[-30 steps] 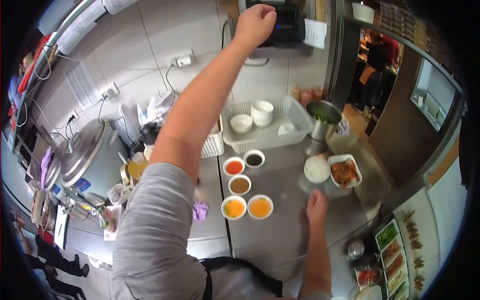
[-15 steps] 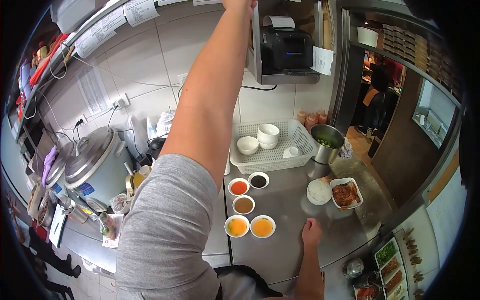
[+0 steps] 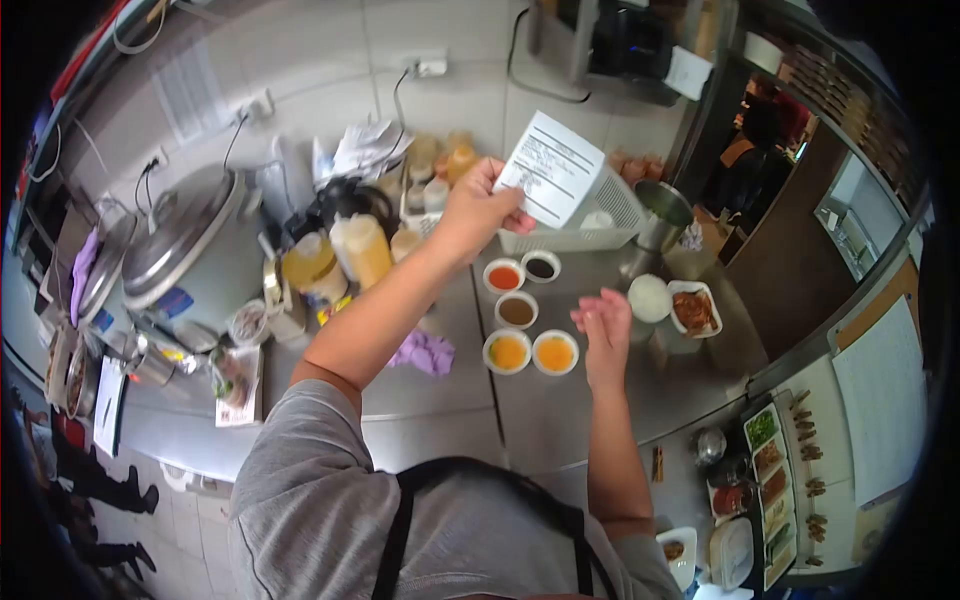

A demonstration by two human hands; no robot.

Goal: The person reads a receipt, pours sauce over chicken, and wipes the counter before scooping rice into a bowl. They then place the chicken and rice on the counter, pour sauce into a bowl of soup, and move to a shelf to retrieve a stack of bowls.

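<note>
My left hand pinches the lower left corner of a printed paper slip, held up over the counter in front of the white basket. My right hand is raised with its fingers apart and nothing in it. It is just right of two small bowls of orange liquid and left of the bowl of white rice. Beside the rice is a square dish of red-brown food. Bowls of red sauce, dark sauce and brown sauce stand below the slip.
Large lidded cookers stand at the left, near squeeze bottles and a purple cloth. A metal pot is at the back right. Trays of toppings line the lower right. A printer hangs above.
My left hand has come down from the top and now holds the slip. My right hand has lifted and opened from a fist. The view has shifted, showing more bottles and the purple cloth.
</note>
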